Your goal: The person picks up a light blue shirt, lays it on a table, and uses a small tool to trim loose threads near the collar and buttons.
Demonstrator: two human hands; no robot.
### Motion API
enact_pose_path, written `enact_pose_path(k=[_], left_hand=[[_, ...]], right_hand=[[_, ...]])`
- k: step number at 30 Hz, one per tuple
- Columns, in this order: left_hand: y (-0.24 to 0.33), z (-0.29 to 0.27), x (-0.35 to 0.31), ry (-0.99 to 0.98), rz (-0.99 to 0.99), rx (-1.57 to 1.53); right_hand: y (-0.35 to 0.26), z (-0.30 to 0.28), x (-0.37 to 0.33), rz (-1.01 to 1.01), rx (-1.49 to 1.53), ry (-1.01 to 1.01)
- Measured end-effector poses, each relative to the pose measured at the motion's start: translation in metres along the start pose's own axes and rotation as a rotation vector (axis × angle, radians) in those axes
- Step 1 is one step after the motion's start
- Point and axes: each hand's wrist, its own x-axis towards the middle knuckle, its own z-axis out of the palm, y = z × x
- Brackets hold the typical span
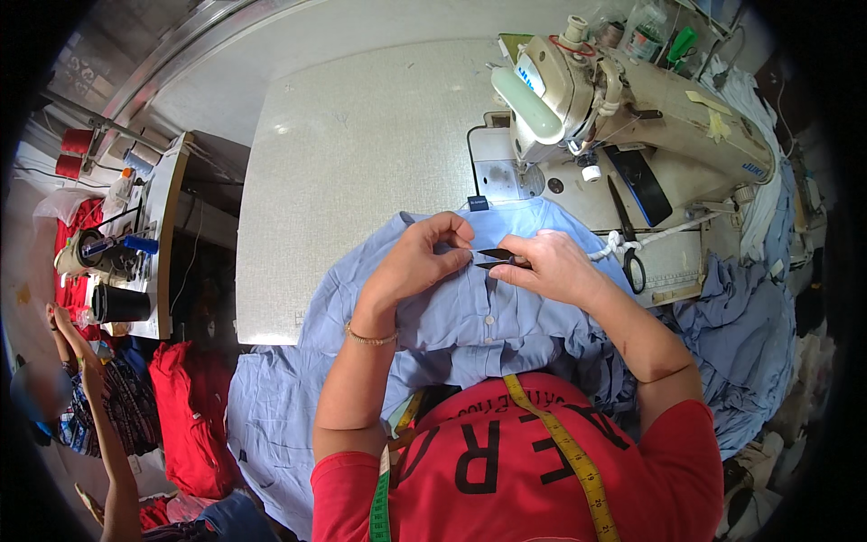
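Note:
A light blue button shirt (361, 280) lies across the front of the sewing table, its collar area toward the machine and its buttoned front under my hands. My left hand (406, 262) is closed in a pinch at the upper part of the shirt front; what sits between the fingertips is too small to make out. In my right hand (555, 264) is a pair of dark thread snips (495, 254). Their blades are apart and point left, close to the left fingertips. A white button (489, 320) shows on the placket below.
A sewing machine (623, 99) stands at the right, with black scissors (621, 210) and a dark blue flat case (639, 185) on its bed. Blue garments (736, 343) pile up at right. Another person's arm (104, 425) and red cloth (185, 425) are at left.

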Motion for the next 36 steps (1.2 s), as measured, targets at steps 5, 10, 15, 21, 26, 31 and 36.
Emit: enact_pose_path(k=[5, 10, 15, 21, 26, 31, 36], left_hand=[[0.001, 0.0, 0.0, -0.013, 0.005, -0.026], [0.003, 0.0, -0.002, -0.025, 0.0, -0.046], [0.002, 0.0, 0.0, -0.04, -0.005, -0.061], [0.0, 0.0, 0.0, -0.053, 0.01, -0.088], [0.001, 0.0, -0.001, -0.049, 0.002, -0.095], [0.001, 0.0, 0.0, -0.054, 0.006, -0.096], [-0.004, 0.0, 0.001, -0.036, 0.024, -0.088]], right_hand=[[-0.002, -0.001, 0.001, 0.009, -0.033, -0.011], [0.0, -0.001, 0.003, 0.016, -0.009, -0.041], [-0.001, -0.002, 0.003, 0.032, -0.016, -0.055], [0.001, -0.002, 0.003, 0.048, 0.044, -0.085], [0.003, -0.001, 0.004, 0.053, 0.074, -0.097], [0.005, 0.001, 0.004, 0.058, 0.087, -0.078], [0.01, -0.001, 0.0, 0.134, 0.165, 0.151]])
